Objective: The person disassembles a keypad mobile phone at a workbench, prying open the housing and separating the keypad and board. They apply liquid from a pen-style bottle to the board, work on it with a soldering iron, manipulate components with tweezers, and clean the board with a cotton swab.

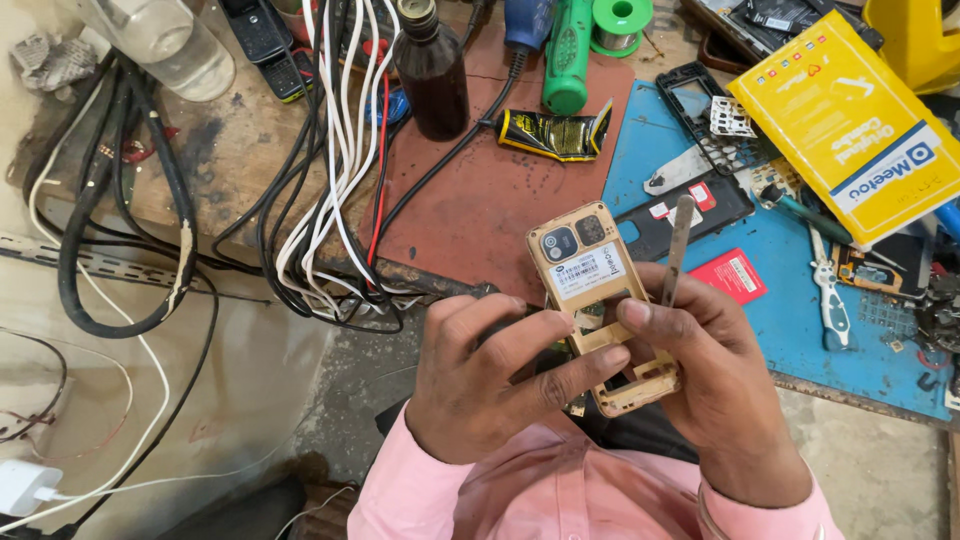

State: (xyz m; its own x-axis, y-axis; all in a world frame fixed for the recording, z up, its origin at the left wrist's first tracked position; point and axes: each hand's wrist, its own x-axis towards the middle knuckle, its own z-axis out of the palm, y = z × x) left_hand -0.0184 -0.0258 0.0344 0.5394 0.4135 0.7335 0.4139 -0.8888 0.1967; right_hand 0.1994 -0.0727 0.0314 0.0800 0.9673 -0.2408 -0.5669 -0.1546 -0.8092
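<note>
Centrally, a gold plastic phone back frame (590,300) with camera lenses sits above the bench (240,150) edge, grasped by both hands: left hand (480,375) clamps its lower part, right hand (715,385) also pinches a thin metal pry tool (676,245). Beyond lie a blue mat (790,310) and a brown bottle (432,75).

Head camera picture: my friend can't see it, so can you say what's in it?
Two hands hold a gold phone frame with its back open: the left hand grips its side, and the right hand steadies it while holding a thin metal tool. Behind lie a blue mat, a tangle of cables, a brown bottle and a yellow box.
</note>
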